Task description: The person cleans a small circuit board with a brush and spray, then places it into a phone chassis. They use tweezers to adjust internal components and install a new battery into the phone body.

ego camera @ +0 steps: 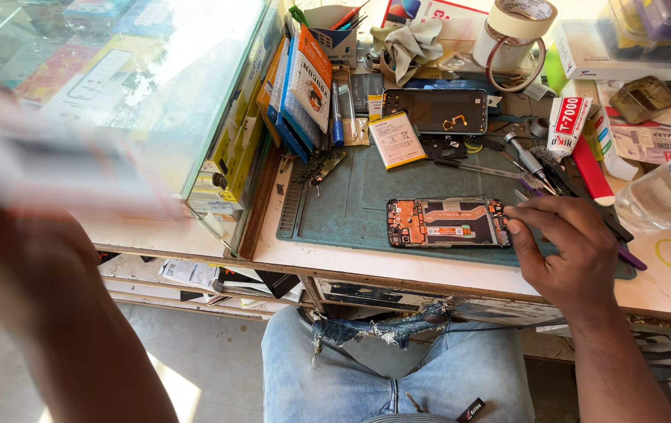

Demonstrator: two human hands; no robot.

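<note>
Opened smartphone, back cover off with its orange-copper shielding and dark circuit boards bare, lies flat on the grey-green rubber work mat, just left of my right hand's fingertips. My right hand rests on the mat with fingers curled downward, the forefinger tip touching the phone's right end; whether a small tool is pinched there I cannot tell. My left hand is raised close to the camera, well left of the phone, badly blurred; a pale blurred flat thing sits against it, but I cannot tell whether those fingers grip it.

Judging by how things lie, I'd say the strip-down is well along: the shell is open and a white-and-yellow flat battery lies beyond the fingers, apart from the phone. A dark screen panel with a small orange flex rests further back still. The boards remain seated in the frame, so the inner work looks unfinished, and nothing is closed up yet.

Right of the fingers lie a silver-tipped screwdriver, a red-and-white glue tube and a clear plastic bottle. Farthest off stands a roll of cream tape.
</note>
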